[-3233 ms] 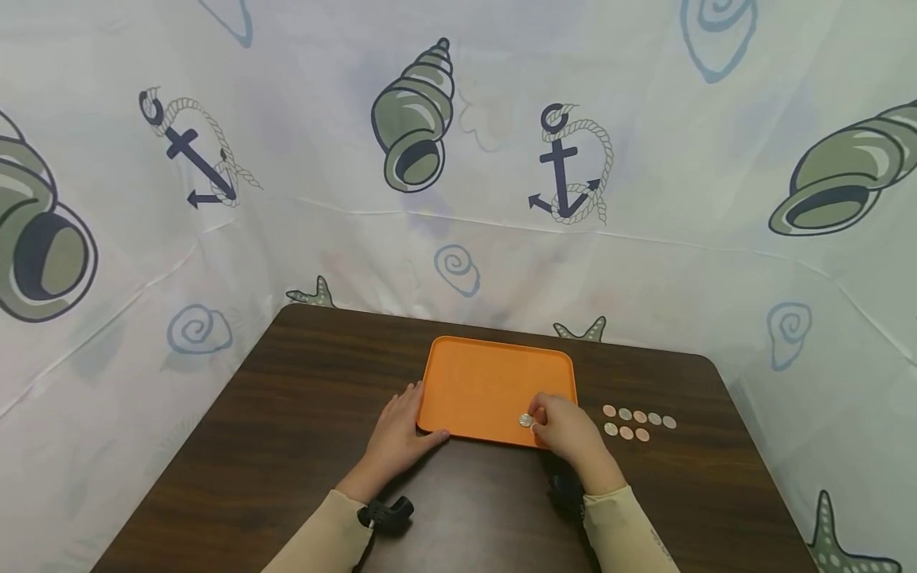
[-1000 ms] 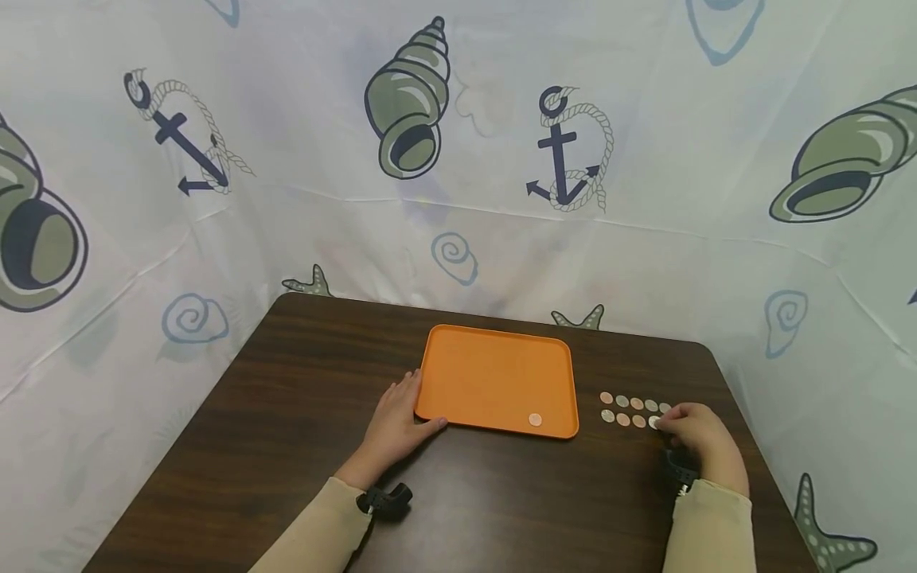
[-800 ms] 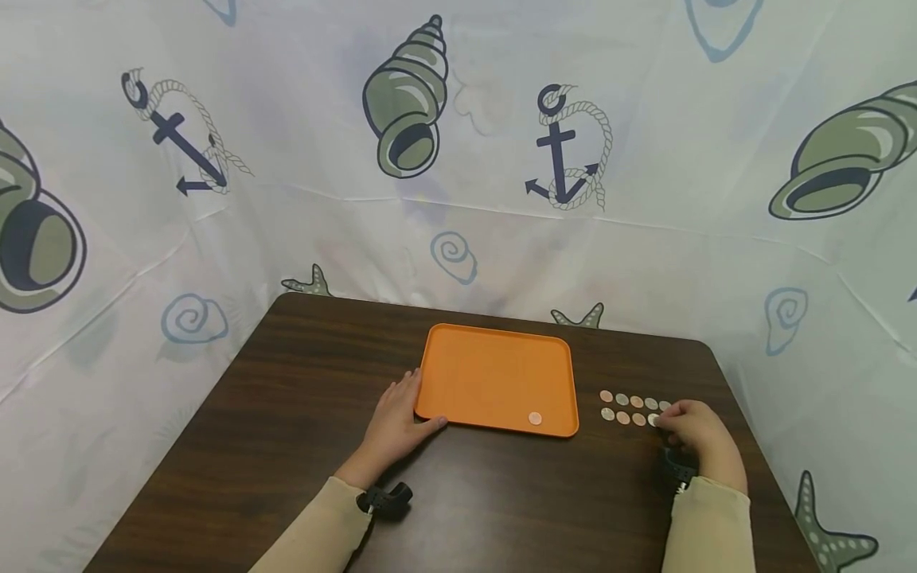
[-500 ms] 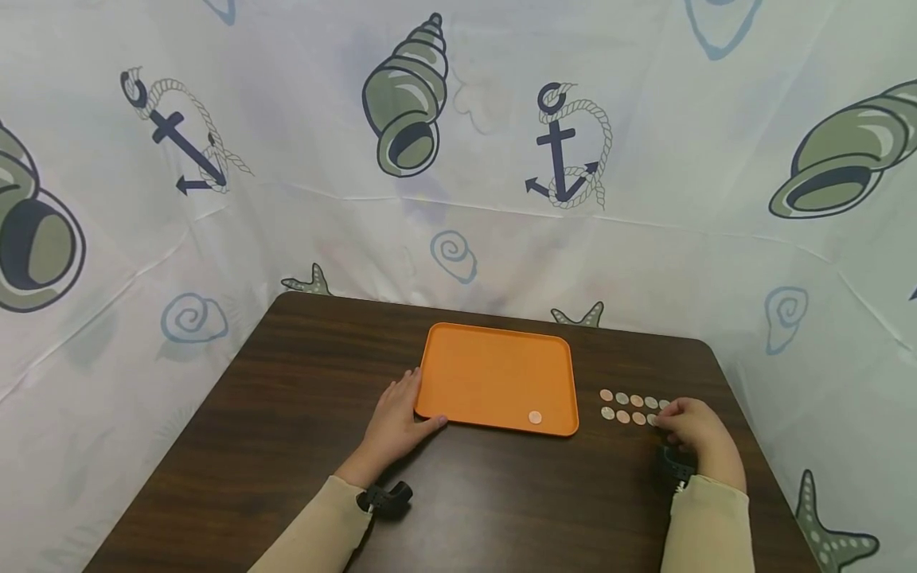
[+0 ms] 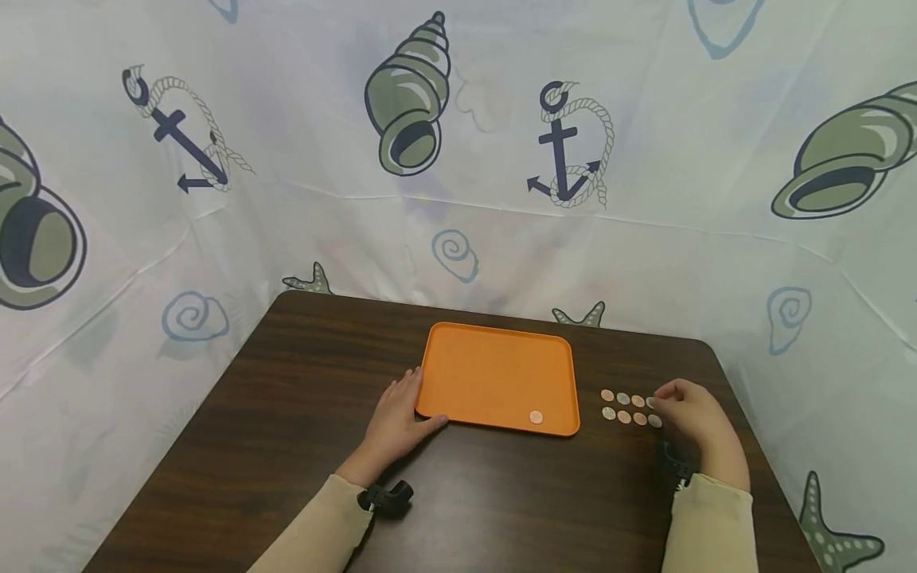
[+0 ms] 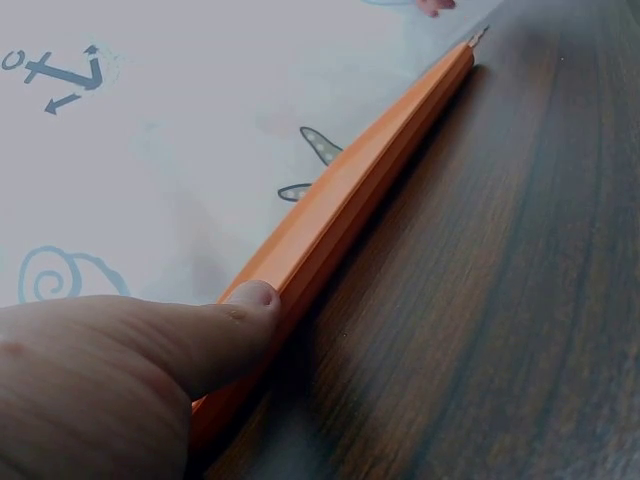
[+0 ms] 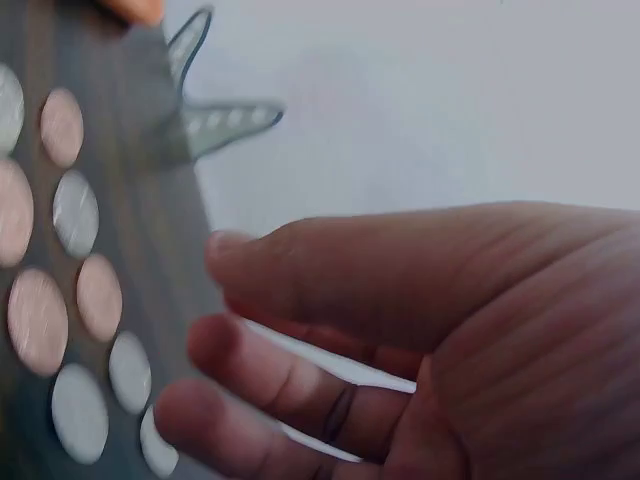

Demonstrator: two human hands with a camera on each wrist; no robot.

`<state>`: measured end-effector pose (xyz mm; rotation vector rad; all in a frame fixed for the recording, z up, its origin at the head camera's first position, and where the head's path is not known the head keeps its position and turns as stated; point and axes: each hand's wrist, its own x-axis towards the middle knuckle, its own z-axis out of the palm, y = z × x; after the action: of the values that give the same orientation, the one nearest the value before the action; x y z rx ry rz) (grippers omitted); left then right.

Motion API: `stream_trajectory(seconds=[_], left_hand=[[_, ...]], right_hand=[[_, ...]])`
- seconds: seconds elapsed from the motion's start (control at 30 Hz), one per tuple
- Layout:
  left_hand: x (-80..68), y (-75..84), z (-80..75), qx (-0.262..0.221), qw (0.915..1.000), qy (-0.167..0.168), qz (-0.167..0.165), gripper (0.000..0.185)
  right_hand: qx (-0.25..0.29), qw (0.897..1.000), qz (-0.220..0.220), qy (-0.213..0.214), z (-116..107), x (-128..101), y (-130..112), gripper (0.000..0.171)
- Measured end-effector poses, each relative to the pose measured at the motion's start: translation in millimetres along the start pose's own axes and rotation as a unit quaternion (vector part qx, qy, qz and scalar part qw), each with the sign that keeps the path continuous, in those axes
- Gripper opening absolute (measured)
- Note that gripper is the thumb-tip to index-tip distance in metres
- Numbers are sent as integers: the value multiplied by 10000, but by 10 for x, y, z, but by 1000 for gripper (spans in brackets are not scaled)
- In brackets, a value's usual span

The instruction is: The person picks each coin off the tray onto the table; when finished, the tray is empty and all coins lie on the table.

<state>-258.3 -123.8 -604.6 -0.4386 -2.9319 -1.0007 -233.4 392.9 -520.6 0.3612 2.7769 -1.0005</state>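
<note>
Bare right hand (image 5: 689, 414) loosely open beside coins (image 5: 630, 408)

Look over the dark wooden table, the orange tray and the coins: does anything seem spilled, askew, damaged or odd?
Nothing stands out. The flat orange plastic tray lies on the dark wooden table with one copper coin in it; the other round coins sit in two tidy rows beside the right hand.

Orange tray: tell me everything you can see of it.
The orange tray is a flat, shallow rectangle with rounded corners and a low raised rim, seemingly plastic. It lies level on the dark wooden table, near the far middle. One copper-coloured coin rests in its near right corner. The left hand touches its near left edge, thumb against the rim.
</note>
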Motion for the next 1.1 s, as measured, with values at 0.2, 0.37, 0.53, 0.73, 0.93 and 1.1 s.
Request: stream_trajectory(seconds=[0.2,0.37,0.53,0.73,0.93,1.1], left_hand=[[-10,-36,22,3,10000,6,-16,107],[-8,-54,45,-13,10000,22,-7,107],[-5,-33,33,-26,10000,4,-30,107],[2,-27,35,-26,10000,-39,-22,107],[9,-6,13,-77,10000,-3,-13,108],[17,-16,16,4,10000,-17,-13,108]], right_hand=[[-76,9967,-795,114,60,-109,-406,28],[-67,9925,-1221,-6,243,-187,-771,21],[-275,9814,-1870,-333,538,-173,-1065,14],[-355,9712,-2192,-858,852,-170,-1235,13],[-633,9667,-2279,-982,1070,-100,-1257,14],[-861,9672,-2141,-1065,1161,-42,-1257,14]])
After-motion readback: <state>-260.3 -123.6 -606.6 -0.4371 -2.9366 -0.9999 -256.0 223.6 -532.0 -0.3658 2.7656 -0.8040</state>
